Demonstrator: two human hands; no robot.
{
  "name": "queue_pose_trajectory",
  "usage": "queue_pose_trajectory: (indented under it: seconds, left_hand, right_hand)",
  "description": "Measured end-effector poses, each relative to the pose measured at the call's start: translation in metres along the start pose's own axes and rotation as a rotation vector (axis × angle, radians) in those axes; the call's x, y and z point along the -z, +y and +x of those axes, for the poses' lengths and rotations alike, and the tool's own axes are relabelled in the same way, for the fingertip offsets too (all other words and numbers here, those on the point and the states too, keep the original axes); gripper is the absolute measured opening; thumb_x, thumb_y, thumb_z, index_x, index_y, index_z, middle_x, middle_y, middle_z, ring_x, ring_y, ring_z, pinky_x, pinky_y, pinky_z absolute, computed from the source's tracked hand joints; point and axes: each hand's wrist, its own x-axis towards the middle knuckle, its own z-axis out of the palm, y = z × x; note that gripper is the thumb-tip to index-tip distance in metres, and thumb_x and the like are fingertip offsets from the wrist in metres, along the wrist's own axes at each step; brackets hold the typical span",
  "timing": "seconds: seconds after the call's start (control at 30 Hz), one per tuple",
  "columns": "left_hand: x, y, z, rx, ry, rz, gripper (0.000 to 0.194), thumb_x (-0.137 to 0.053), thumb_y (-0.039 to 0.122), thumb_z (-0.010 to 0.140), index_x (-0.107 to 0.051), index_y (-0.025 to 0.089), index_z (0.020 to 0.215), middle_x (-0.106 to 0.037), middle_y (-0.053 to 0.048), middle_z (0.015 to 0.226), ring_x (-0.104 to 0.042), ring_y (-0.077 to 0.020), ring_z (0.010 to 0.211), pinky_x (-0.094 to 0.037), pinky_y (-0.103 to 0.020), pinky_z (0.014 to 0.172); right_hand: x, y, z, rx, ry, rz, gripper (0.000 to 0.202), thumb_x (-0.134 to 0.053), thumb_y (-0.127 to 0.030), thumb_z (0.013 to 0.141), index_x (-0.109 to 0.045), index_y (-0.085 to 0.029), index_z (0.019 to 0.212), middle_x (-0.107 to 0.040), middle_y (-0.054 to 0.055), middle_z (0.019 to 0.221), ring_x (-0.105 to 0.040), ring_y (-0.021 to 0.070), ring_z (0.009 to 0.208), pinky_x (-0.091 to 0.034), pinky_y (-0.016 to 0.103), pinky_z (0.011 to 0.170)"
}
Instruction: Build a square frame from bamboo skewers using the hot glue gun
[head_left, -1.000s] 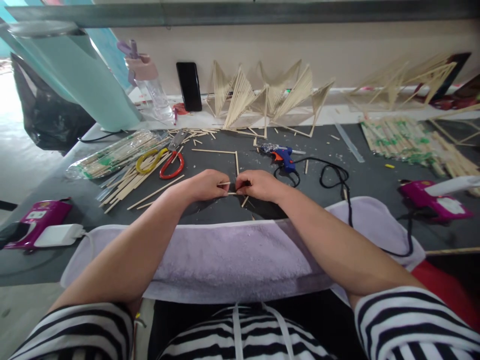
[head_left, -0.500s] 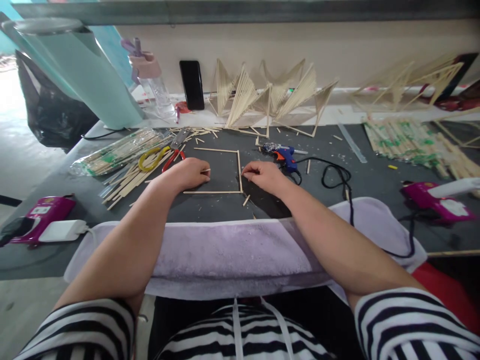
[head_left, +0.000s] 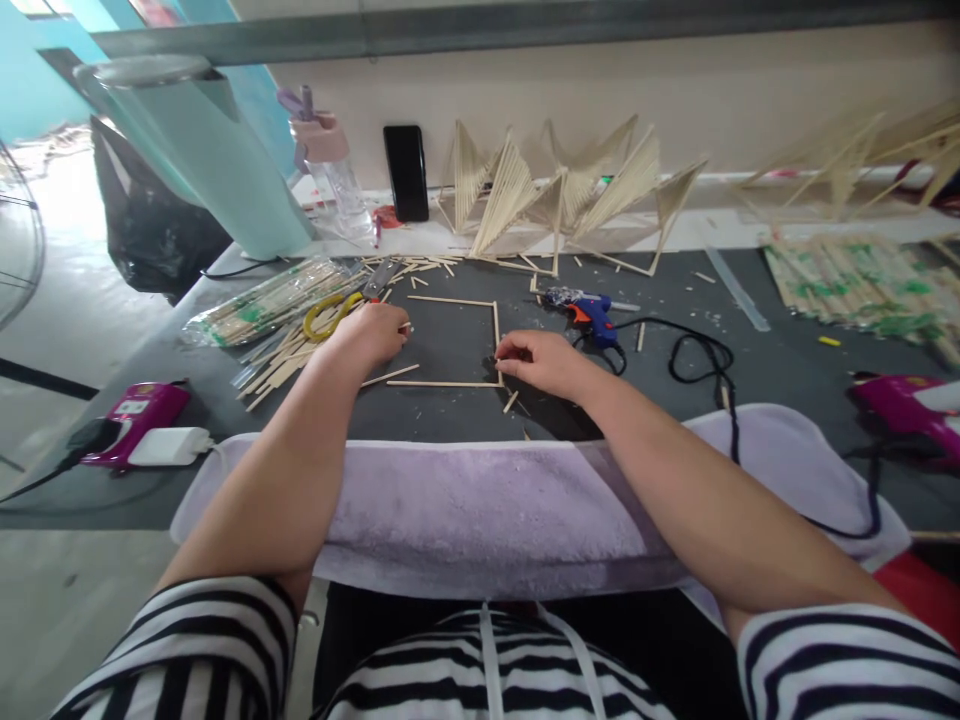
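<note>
Three thin wooden sticks form an open-sided frame [head_left: 496, 322] on the dark table, its open side facing left. My right hand [head_left: 541, 362] has its fingertips pinched on the frame's right-hand stick, close to the near corner. My left hand [head_left: 379, 332] is closed left of the frame, above loose sticks. A small pale tip shows at its fingers; I cannot tell what it belongs to. Beside this hand lie yellow-handled scissors [head_left: 324, 318], partly covered by it. One loose stick [head_left: 391, 375] points toward the frame's near side. A blue glue gun [head_left: 594, 315] lies right of the frame.
Stick models [head_left: 501, 205] stand along the wall, beside a propped phone [head_left: 406, 173] and a bottle [head_left: 330, 175]. Bagged sticks [head_left: 262, 302] lie at left, more bundles [head_left: 862, 285] at right. A black cord [head_left: 679, 340] crosses toward a purple towel [head_left: 480, 500] at the front edge.
The view has shifted, so the scene sits farther right. My left hand has moved left, away from the frame. My right fingertips have moved down the right-hand stick toward the near corner.
</note>
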Motion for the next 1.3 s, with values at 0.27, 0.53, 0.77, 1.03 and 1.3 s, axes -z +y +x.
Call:
queue_pose_trajectory:
  seconds: [0.27, 0.53, 0.77, 1.03, 1.3]
  left_hand:
    - [0.01, -0.026, -0.002, -0.053, -0.112, 0.051, 0.018, -0.054, 0.029, 0.075, -0.068, 0.021, 0.084, -0.072, -0.007, 0.099, -0.064, -0.0222, 0.091, -0.042, -0.028, 0.07]
    - [0.021, -0.021, -0.012, -0.197, -0.363, -0.073, 0.017, -0.06, 0.034, 0.067, -0.065, 0.022, 0.078, -0.067, -0.001, 0.081, -0.059, -0.0181, 0.077, -0.038, -0.026, 0.061]
    - [0.022, -0.013, -0.017, -0.229, -0.36, -0.085, 0.026, -0.059, 0.043, 0.07, -0.069, 0.022, 0.082, -0.07, -0.003, 0.084, -0.062, -0.0204, 0.078, -0.042, -0.028, 0.066]
    - [0.02, -0.011, -0.015, -0.047, -0.315, 0.142, 0.036, -0.059, 0.023, 0.068, -0.074, 0.019, 0.101, -0.073, -0.014, 0.112, -0.067, -0.0297, 0.099, -0.05, -0.033, 0.079]
    - [0.008, 0.012, 0.006, 0.066, 0.196, -0.063, 0.047, -0.034, 0.031, 0.094, -0.059, 0.03, 0.134, -0.057, -0.006, 0.144, -0.061, -0.0271, 0.12, -0.049, -0.035, 0.09]
  right_hand:
    - [-0.005, 0.002, -0.002, 0.15, 0.066, -0.066, 0.008, -0.064, -0.024, 0.086, -0.069, -0.018, 0.088, -0.065, 0.003, 0.084, -0.058, 0.0151, 0.076, -0.042, 0.028, 0.071]
    - [-0.006, -0.013, -0.011, 0.173, -0.071, -0.154, 0.013, -0.07, -0.031, 0.085, -0.069, -0.023, 0.095, -0.057, 0.004, 0.113, -0.057, 0.0127, 0.08, -0.043, 0.028, 0.074]
    - [-0.007, -0.019, -0.014, 0.165, -0.119, -0.245, 0.013, -0.068, -0.032, 0.086, -0.069, -0.024, 0.097, -0.057, 0.003, 0.116, -0.059, 0.0147, 0.085, -0.041, 0.028, 0.071]
    - [-0.01, -0.017, -0.011, 0.166, -0.134, -0.289, 0.011, -0.067, -0.028, 0.088, -0.069, -0.024, 0.097, -0.059, 0.003, 0.114, -0.061, 0.0163, 0.09, -0.042, 0.027, 0.072]
    - [-0.008, -0.022, -0.013, 0.165, -0.147, -0.325, 0.011, -0.065, -0.025, 0.089, -0.069, -0.022, 0.1, -0.06, 0.003, 0.112, -0.06, 0.0141, 0.084, -0.04, 0.026, 0.067]
